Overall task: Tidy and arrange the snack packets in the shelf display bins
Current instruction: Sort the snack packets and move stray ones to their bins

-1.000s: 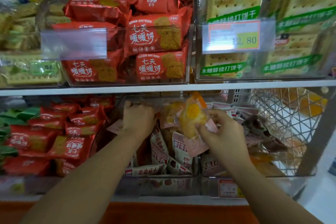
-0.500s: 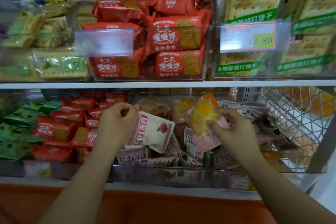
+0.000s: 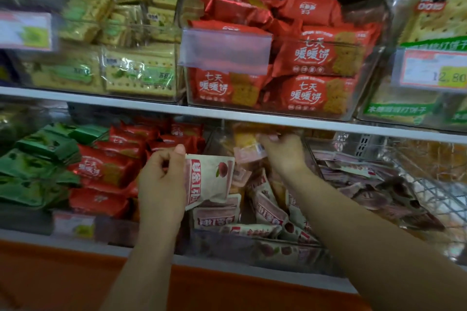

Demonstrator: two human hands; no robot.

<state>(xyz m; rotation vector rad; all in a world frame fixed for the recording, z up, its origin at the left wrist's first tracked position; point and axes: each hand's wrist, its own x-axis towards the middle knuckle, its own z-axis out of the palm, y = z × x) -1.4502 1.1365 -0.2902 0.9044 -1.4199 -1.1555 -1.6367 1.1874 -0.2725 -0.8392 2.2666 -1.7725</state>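
left hand grips white packet | right hand holds pink packet

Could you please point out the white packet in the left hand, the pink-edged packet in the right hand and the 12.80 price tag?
white packet (image 3: 212,177), head view, on its printed front.
pink-edged packet (image 3: 246,154), head view, on its pink end.
12.80 price tag (image 3: 429,70), head view, on its label.

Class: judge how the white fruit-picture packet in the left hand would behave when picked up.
Probably light: the left hand holds the white packet up by one edge. Likely soft and floppy, since its lower edge bends and creases. Its wrapper looks matte, so probably not very slippery.
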